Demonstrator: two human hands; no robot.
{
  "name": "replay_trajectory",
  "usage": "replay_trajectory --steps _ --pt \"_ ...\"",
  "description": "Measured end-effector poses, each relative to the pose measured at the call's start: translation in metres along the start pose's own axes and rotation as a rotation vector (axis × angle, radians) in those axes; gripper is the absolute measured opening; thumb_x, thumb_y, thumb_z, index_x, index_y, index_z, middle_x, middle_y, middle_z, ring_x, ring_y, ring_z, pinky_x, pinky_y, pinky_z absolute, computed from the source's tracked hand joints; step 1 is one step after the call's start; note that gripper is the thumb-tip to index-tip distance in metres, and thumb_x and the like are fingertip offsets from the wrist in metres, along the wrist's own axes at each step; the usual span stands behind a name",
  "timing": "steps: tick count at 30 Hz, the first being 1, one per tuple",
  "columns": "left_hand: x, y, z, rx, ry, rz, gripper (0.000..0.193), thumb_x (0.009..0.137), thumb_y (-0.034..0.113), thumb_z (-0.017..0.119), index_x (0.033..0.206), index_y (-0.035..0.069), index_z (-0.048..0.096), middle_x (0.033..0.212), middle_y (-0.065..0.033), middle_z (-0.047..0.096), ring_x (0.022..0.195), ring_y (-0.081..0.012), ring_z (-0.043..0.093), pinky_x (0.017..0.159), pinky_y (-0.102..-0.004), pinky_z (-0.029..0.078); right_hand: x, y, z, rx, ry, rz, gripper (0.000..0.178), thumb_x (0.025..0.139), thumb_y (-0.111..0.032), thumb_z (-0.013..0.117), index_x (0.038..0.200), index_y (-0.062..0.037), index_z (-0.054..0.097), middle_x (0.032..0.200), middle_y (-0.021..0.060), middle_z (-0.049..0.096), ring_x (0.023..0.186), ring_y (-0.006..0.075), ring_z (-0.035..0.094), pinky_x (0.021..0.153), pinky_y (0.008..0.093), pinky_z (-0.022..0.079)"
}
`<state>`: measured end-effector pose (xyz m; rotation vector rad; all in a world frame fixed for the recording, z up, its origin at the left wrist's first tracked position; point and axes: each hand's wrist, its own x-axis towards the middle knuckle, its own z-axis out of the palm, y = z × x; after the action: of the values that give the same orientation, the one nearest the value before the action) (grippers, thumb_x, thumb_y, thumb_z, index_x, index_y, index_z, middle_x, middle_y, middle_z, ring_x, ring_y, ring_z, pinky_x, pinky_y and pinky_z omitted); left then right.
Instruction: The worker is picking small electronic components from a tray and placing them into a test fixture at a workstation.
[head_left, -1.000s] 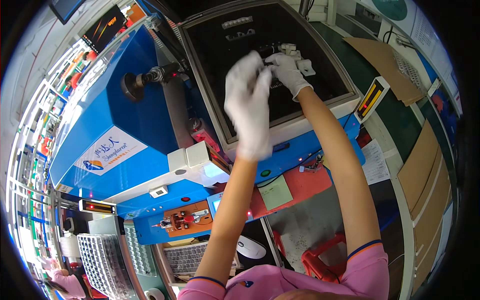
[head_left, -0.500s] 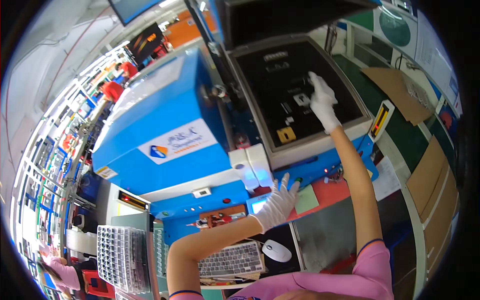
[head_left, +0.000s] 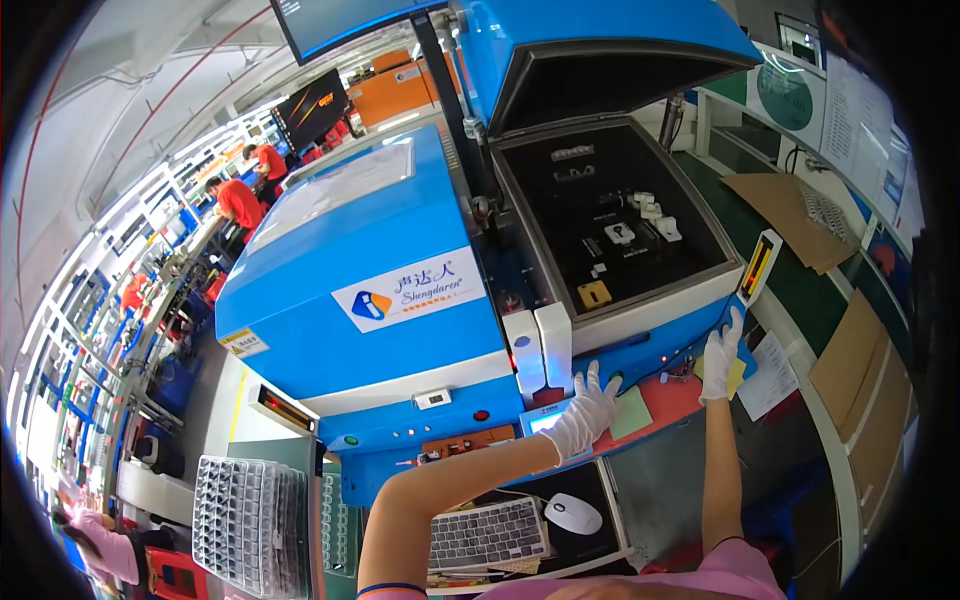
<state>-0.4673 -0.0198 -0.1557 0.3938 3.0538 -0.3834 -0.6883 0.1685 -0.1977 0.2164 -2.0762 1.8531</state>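
In front of me stands a blue-and-white box-shaped machine with its lid (head_left: 620, 85) raised. On its black inner bed (head_left: 560, 225) lie several small white parts (head_left: 668, 229) and, near the front edge, a tan block (head_left: 594, 294). My left hand (head_left: 585, 415), in a white glove, has its fingers spread against the machine's front, beside a green button (head_left: 616, 379) and a small lit screen (head_left: 545, 423). At the front right corner my right hand (head_left: 718, 365), also gloved, has its fingers stretched upward and nothing visible in them. Whether its fingertips touch the blue panel is unclear.
A second blue machine (head_left: 400, 230) with its lid down stands at the left. Below are a keyboard (head_left: 490, 535), a mouse (head_left: 573, 514) and stacked clear trays (head_left: 245, 525). Cardboard sheets (head_left: 790, 215) lie at the right. People in red (head_left: 238, 203) work farther off.
My right hand has left the inner bed and come down to the machine's front right corner. White parts now show where it was. The left hand stays near the green button. My view has shifted.
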Motion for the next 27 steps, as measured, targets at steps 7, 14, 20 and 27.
replay_trajectory --steps 7,14,20,27 --pt "-0.017 0.002 -0.032 -0.047 0.166 -0.13 0.021 0.088 0.018 0.059 0.102 0.006 0.069 0.114 -0.017 0.066 0.121 -0.0469 0.052 0.095 -0.0569 0.045 -0.003 -0.031 -0.008 0.202 0.119 -0.08 0.067 0.094 0.003 0.052 0.15 -0.0047 0.017 0.157 0.0219 0.024 0.134 0.0328 0.043 0.102 0.0382 0.046" --pt "-0.185 0.025 -0.071 -0.999 0.389 -0.2 0.019 0.091 0.016 0.063 0.106 0.003 0.062 0.097 -0.0172 0.067 0.091 -0.0371 0.064 0.08 -0.0431 0.053 -0.136 -0.126 0.026 -0.127 -0.744 -0.768 0.031 0.098 -0.001 0.041 0.094 -0.0038 0.071 0.119 0.0124 0.059 0.113 0.0209 0.059 0.099 0.0319 0.049" --pt "-0.309 0.069 -0.034 -1.041 0.402 -0.729 0.019 0.091 0.01 0.064 0.11 0.006 0.066 0.103 -0.0138 0.069 0.091 -0.0299 0.067 0.079 -0.037 0.053 -0.239 -0.159 0.078 0.125 -1.316 -0.844 0.06 0.079 0.019 0.046 0.134 -0.0058 0.049 0.129 0.0171 0.058 0.119 0.0352 0.057 0.103 0.0419 0.046" --pt "-0.371 0.113 -0.013 -1.452 0.676 -1.441 0.029 0.09 0.0 0.068 0.117 0.01 0.069 0.088 0.0067 0.061 0.073 -0.0007 0.045 0.065 -0.0178 0.04 -0.271 -0.163 0.122 -0.26 -1.394 -1.241 0.056 0.088 0.0 0.054 0.142 -0.0089 0.044 0.11 0.0108 0.065 0.109 0.0248 0.063 0.109 0.045 0.036"
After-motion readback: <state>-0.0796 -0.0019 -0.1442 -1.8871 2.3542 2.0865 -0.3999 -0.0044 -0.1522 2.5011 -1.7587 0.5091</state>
